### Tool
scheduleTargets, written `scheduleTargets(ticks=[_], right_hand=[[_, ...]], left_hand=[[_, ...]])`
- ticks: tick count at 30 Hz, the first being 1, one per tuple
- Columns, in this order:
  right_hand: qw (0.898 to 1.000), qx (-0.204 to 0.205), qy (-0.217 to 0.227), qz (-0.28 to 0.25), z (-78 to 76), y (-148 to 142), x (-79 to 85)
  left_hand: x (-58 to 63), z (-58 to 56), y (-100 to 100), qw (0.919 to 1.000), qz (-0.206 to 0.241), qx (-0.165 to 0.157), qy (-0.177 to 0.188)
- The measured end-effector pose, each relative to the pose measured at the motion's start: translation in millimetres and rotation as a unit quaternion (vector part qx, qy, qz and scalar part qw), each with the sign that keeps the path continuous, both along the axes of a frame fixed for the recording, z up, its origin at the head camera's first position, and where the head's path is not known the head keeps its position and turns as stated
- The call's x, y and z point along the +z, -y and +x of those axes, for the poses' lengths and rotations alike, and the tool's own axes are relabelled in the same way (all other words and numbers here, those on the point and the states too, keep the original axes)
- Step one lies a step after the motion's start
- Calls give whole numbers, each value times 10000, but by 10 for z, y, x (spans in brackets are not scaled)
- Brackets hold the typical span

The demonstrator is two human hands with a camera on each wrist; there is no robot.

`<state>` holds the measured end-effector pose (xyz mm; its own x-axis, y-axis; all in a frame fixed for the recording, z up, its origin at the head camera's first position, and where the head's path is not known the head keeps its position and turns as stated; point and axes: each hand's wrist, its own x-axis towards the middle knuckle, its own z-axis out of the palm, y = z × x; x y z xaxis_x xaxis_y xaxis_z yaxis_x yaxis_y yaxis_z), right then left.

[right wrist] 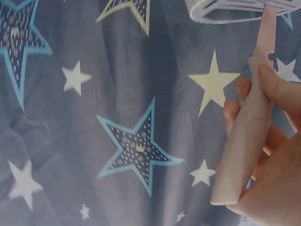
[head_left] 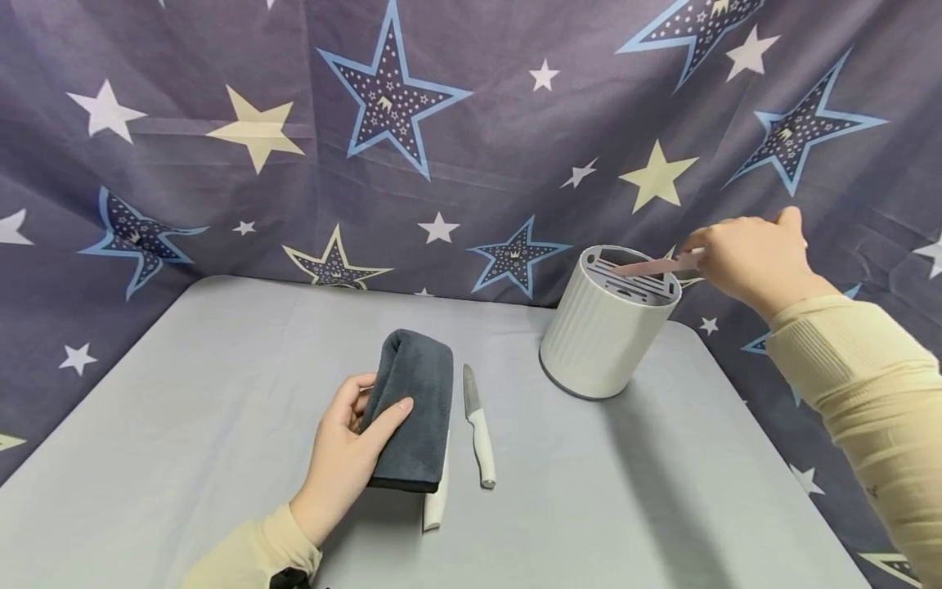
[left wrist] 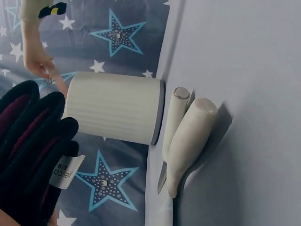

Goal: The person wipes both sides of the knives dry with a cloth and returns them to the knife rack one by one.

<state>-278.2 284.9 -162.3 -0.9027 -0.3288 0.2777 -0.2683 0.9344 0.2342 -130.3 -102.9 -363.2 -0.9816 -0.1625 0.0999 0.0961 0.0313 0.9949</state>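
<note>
In the head view my left hand point(head_left: 349, 450) grips a folded dark grey towel point(head_left: 415, 409), thumb across its front. The towel's stacked folds point(left wrist: 37, 136) and a white tag show in the left wrist view. My right hand point(head_left: 751, 258) holds a pink knife by its handle point(right wrist: 247, 136), fingers curled round it. The knife's pink blade point(right wrist: 265, 33) points to the slotted top of a white ribbed knife block point(head_left: 599, 335), its tip at the slots. On the table beside the towel lies a small knife point(head_left: 481, 442) with a white handle.
A second white-handled knife point(head_left: 436, 503) lies on the table, partly hidden behind the towel in the head view. The knife block stands near the back right of the pale table point(head_left: 184, 409). A star-patterned curtain point(head_left: 471, 147) hangs behind.
</note>
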Motion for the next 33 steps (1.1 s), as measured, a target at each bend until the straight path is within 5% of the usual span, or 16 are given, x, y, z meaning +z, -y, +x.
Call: scheduleTargets(ticks=[6, 11, 16, 23, 33], right_hand=[[9950, 317, -572, 760, -76, 179, 24], [9908, 285, -543, 1203, -179, 361, -42], [9921, 316, -486, 1108, -291, 498, -192], [9842, 274, -617, 1638, -345, 629, -447], [9858, 664, -1159, 1021, -440, 580, -692]], left_hand=[[-13, 2, 11, 9999, 144, 26, 74], [-28, 2, 46, 9997, 129, 91, 208], [-46, 5, 90, 9991, 31, 206, 370], [-86, 11, 122, 9982, 154, 299, 495], [-115, 1, 130, 9977, 232, 305, 552]])
